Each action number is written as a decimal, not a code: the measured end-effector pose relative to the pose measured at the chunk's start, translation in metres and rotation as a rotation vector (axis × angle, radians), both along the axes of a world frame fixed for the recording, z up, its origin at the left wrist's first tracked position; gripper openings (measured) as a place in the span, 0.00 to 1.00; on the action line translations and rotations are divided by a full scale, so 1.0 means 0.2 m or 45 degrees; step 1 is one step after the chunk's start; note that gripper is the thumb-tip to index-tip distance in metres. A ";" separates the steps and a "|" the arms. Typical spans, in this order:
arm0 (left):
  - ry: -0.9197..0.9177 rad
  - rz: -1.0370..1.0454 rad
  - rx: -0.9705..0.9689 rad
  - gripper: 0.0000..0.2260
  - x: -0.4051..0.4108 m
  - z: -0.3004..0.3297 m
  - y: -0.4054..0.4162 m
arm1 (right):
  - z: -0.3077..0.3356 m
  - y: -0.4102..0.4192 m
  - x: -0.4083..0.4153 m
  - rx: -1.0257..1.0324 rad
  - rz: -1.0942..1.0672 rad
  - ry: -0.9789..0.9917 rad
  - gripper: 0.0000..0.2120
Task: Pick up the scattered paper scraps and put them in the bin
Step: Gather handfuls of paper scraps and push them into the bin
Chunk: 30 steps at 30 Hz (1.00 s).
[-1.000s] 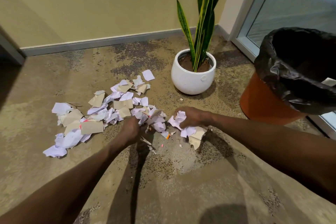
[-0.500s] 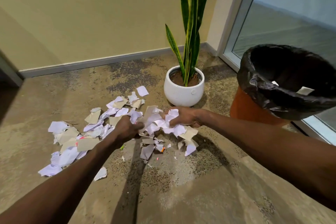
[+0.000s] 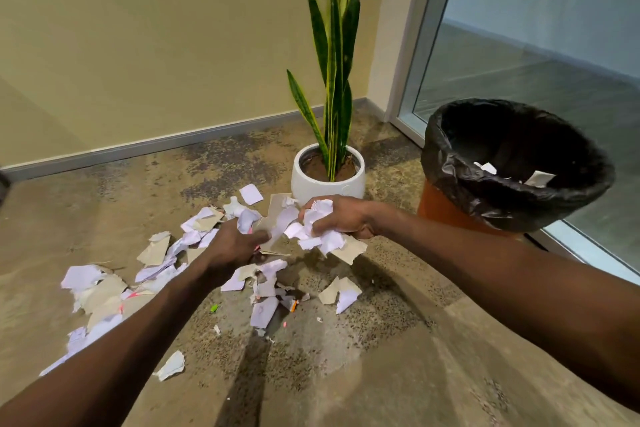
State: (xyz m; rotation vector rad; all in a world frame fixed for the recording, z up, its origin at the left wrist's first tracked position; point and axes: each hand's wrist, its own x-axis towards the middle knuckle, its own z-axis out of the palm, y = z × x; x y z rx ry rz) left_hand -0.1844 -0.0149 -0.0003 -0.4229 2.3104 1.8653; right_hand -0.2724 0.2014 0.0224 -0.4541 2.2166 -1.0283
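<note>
White and tan paper scraps lie scattered over the floor at left and centre. Between my two hands I hold a bunch of scraps above the floor. My left hand is closed on its left side, and my right hand grips crumpled white and tan pieces on its right. The orange bin, lined with a black bag, stands at the right, apart from my hands. A few scraps lie inside it.
A snake plant in a white pot stands just behind my hands. A yellow wall with a grey skirting runs along the back. A glass door stands behind the bin. Small coloured bits dot the floor.
Both hands have lifted a bunch of scraps off the floor and carried it up and to the right. A few pieces have dropped back down. The view has tilted up, showing more of the bin.
</note>
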 end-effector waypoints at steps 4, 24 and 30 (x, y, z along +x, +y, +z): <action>0.068 -0.043 0.030 0.08 -0.07 0.08 0.05 | 0.08 0.06 -0.03 -0.196 -0.084 -0.074 0.15; 0.291 -0.457 0.164 0.08 -0.59 0.80 1.19 | 0.80 0.98 -0.08 -0.918 -0.952 0.042 0.11; -0.116 -0.787 0.186 0.05 -0.64 0.91 1.52 | 0.71 1.28 -0.11 -0.587 -1.353 -0.071 0.10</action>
